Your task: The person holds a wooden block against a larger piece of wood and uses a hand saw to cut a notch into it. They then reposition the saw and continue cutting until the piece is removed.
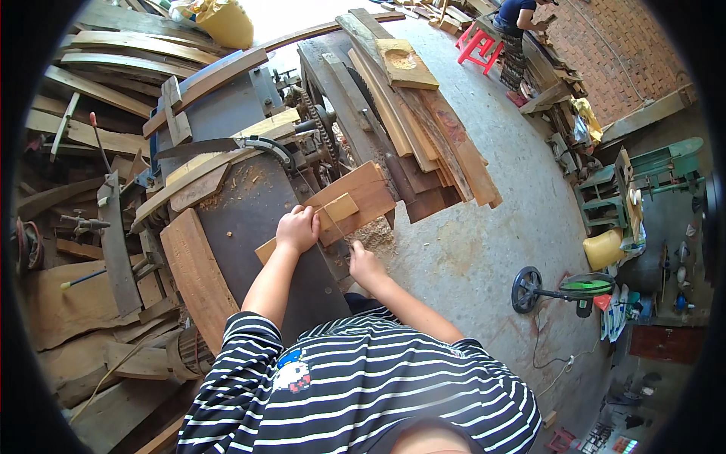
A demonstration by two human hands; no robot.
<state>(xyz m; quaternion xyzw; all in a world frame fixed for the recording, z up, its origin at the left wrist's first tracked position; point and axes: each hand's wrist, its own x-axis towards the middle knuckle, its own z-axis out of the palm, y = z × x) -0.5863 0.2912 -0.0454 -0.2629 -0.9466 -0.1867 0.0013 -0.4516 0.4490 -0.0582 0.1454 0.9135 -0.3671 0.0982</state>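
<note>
My left hand (298, 229) is closed over a narrow light wood strip (338, 210), pressing it down across a wider reddish-brown board (368, 194) at the edge of the dark machine table. Just to the right and nearer, my right hand (365, 264) is closed around a small dark handle, mostly hidden by the fingers. A thin line, which looks like a saw blade seen edge-on, runs up from it across the strip. Farther left, a curved saw (227, 146) with a black handle lies on wood pieces, apart from both hands.
Long planks (423, 129) are stacked beyond the boards, beside a toothed gear (325, 140). Scrap timber (98, 144) crowds the left. A fan (563, 289) stands on the concrete floor at right. A person (517, 30) works far off near a red stool (479, 47).
</note>
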